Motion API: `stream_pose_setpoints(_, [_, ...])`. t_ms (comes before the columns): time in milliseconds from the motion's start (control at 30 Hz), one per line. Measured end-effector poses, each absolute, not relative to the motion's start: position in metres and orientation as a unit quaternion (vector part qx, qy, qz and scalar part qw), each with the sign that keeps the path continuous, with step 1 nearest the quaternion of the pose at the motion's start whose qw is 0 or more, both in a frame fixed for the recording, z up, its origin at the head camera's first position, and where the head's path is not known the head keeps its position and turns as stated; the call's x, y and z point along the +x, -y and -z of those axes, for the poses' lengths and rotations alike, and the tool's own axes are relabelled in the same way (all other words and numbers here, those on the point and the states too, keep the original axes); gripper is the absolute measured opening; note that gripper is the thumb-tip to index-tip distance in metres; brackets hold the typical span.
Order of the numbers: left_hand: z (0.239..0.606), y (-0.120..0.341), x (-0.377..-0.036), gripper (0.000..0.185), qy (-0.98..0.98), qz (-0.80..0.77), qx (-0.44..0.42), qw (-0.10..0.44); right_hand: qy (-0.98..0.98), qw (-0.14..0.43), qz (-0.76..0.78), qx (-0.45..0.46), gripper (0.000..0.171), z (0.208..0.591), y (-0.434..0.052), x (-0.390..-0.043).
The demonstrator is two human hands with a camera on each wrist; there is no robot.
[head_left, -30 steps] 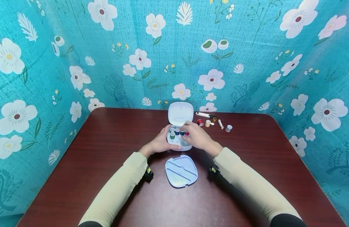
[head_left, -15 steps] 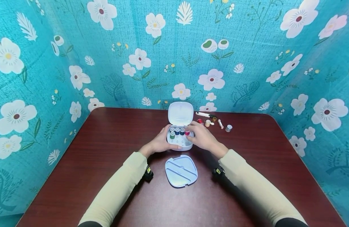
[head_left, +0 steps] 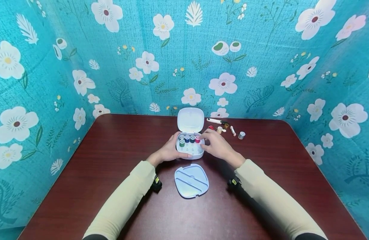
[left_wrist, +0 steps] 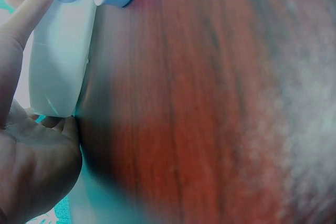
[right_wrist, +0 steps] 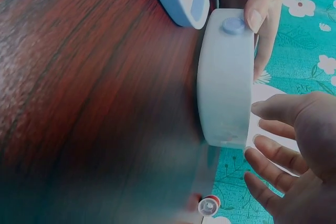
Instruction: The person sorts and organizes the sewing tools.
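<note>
While the left hand [head_left: 169,150] clamps the box [right_wrist: 226,77], presumably to steady it, we list the right hand [head_left: 218,146] at the box's right edge, fingers apart, near the pink spool [head_left: 197,139]; contact we cannot tell. Inside: that spool and four more spools [head_left: 187,139], upright, cylindrical, apparently rowed for order. Box: smooth, round-cornered. In front: ridged, plastic-looking tray [head_left: 191,181].

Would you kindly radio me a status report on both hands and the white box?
Left hand gripping white box. Right hand relaxed beside red spool, holding nothing. Box lid up, five spools visible inside. Blue tray in front, clear of hands.
</note>
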State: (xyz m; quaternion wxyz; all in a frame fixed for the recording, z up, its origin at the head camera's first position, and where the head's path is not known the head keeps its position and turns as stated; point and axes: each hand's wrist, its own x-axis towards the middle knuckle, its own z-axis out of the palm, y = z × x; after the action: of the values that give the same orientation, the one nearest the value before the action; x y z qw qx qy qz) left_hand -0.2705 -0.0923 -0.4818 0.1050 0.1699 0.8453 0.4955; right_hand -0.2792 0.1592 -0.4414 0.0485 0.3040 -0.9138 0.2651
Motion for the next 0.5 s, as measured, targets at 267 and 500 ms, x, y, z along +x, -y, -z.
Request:
stream_pose_setpoints(267, [0.483, 0.092, -0.271, 0.109, -0.842, -0.501, 0.171, 0.101, 0.913, 0.056, -0.27, 0.299, 0.028, 0.446, -0.171, -0.28])
stream_pose_setpoints(500, [0.482, 0.092, -0.27, 0.11, -0.842, -0.502, 0.168, 0.101, 0.914, 0.067, -0.267, 0.299, 0.027, 0.447, -0.179, -0.281])
